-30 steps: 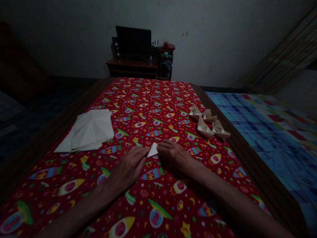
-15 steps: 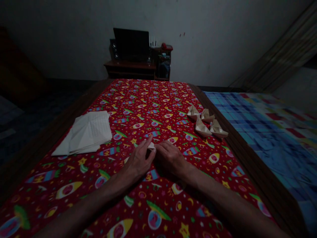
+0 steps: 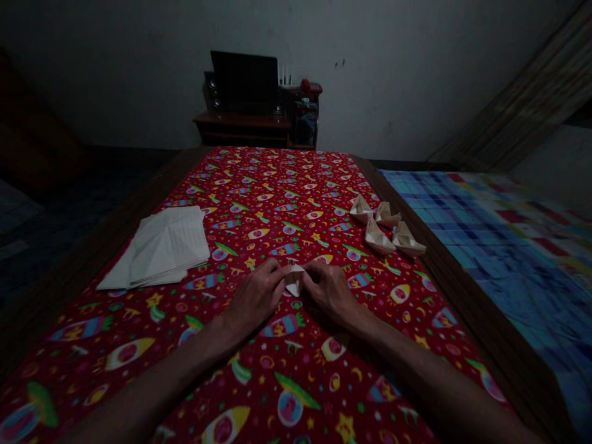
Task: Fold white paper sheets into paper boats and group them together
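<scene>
Between my two hands, a small piece of folded white paper (image 3: 295,281) sits just above or on the patterned red cloth. My left hand (image 3: 261,290) pinches its left side with fingers closed. On the right side, my right hand (image 3: 330,291) is closed on it too, thumb and fingers together. The paper's pointed upper and lower corners show; its edges are hidden by my fingers. To the right lie several folded paper boats (image 3: 379,237). A stack of loose white paper sheets (image 3: 169,246) rests to the left.
The red cloth (image 3: 287,203) with rocket prints covers a long brown-edged table or bed. Beyond its far end stand a low desk (image 3: 245,122) with a dark monitor (image 3: 245,80) and a red telephone (image 3: 311,86). Blue checked bedding (image 3: 462,246) lies on the right.
My left fingers have gone from spread to pinching the folded paper. My right hand has turned slightly, and more of the paper shows between my hands. Boats and stack stay put.
</scene>
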Demonstrator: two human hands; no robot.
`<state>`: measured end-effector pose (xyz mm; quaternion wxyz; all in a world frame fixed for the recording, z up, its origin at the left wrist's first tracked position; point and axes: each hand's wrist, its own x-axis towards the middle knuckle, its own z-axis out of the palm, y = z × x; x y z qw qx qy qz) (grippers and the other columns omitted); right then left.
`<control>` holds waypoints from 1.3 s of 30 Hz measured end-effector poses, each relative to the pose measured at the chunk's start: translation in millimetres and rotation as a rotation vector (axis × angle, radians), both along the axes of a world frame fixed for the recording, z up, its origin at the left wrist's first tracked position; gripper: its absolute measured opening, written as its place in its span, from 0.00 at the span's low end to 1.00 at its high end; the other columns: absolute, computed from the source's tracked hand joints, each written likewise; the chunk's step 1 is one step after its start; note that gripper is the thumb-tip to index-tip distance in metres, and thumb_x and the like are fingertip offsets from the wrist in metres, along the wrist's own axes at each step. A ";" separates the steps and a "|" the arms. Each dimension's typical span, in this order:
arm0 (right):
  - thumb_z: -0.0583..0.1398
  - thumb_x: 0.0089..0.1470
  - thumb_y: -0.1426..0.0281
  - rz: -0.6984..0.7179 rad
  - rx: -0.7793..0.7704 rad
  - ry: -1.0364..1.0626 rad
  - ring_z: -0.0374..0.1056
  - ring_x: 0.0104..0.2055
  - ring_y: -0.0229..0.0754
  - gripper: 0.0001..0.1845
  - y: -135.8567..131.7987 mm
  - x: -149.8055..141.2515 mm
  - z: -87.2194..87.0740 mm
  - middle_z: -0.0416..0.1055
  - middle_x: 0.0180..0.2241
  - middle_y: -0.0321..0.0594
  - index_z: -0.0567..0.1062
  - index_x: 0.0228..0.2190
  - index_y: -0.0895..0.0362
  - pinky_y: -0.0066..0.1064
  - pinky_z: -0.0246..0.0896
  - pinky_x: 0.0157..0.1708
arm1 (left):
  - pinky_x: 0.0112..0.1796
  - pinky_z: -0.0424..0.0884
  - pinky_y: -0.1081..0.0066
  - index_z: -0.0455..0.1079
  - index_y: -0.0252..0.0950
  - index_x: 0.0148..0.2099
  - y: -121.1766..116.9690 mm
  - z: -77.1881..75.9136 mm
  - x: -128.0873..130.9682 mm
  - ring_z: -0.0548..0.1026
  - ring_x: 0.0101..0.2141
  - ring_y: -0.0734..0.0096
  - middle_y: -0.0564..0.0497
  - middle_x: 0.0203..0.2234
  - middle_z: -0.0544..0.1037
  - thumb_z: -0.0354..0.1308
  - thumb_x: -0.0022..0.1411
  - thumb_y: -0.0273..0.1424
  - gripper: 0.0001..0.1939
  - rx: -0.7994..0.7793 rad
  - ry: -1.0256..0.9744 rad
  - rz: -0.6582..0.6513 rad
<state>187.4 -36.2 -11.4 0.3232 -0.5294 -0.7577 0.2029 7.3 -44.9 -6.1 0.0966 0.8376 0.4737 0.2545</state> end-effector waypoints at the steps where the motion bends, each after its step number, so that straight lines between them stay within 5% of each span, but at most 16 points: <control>1: 0.54 0.54 0.70 -0.002 0.005 -0.037 0.67 0.24 0.36 0.10 -0.1 0.3 -0.7 0.73 0.24 0.37 0.75 0.32 0.58 0.24 0.55 0.25 | 0.36 0.70 0.71 0.68 0.37 0.49 1.4 -1.6 1.2 0.70 0.34 0.71 0.50 0.34 0.68 0.49 0.62 0.25 0.13 -0.008 -0.009 0.004; 14: 0.56 0.55 0.71 0.109 0.410 -0.646 0.61 0.29 0.40 0.08 -1.5 2.5 -0.5 0.70 0.30 0.41 0.74 0.36 0.56 0.29 0.45 0.24 | 0.38 0.69 0.70 0.66 0.38 0.49 6.0 -10.6 4.2 0.68 0.36 0.69 0.50 0.36 0.66 0.48 0.59 0.19 0.18 -0.048 0.032 -0.053; 21: 0.55 0.55 0.75 0.293 0.400 -0.743 0.59 0.35 0.44 0.16 -9.0 15.6 6.3 0.67 0.35 0.45 0.68 0.47 0.59 0.31 0.53 0.26 | 0.42 0.68 0.65 0.62 0.35 0.54 1.9 -8.7 -3.2 0.66 0.40 0.64 0.47 0.39 0.68 0.46 0.65 0.24 0.15 0.047 0.210 -0.200; 26: 0.54 0.55 0.75 0.331 0.343 -0.735 0.58 0.36 0.46 0.14 -11.9 14.9 11.0 0.65 0.36 0.48 0.68 0.44 0.60 0.31 0.54 0.26 | 0.42 0.68 0.61 0.56 0.33 0.58 -4.7 -8.7 -10.5 0.65 0.42 0.61 0.43 0.44 0.68 0.46 0.65 0.24 0.20 0.118 0.344 -0.219; 39: 0.55 0.55 0.74 0.334 0.409 -0.626 0.58 0.35 0.43 0.10 -7.9 19.2 1.7 0.65 0.35 0.45 0.70 0.40 0.59 0.30 0.55 0.27 | 0.38 0.67 0.65 0.65 0.33 0.42 -10.1 -7.8 -9.2 0.65 0.37 0.65 0.47 0.35 0.67 0.45 0.66 0.26 0.08 0.117 0.278 -0.198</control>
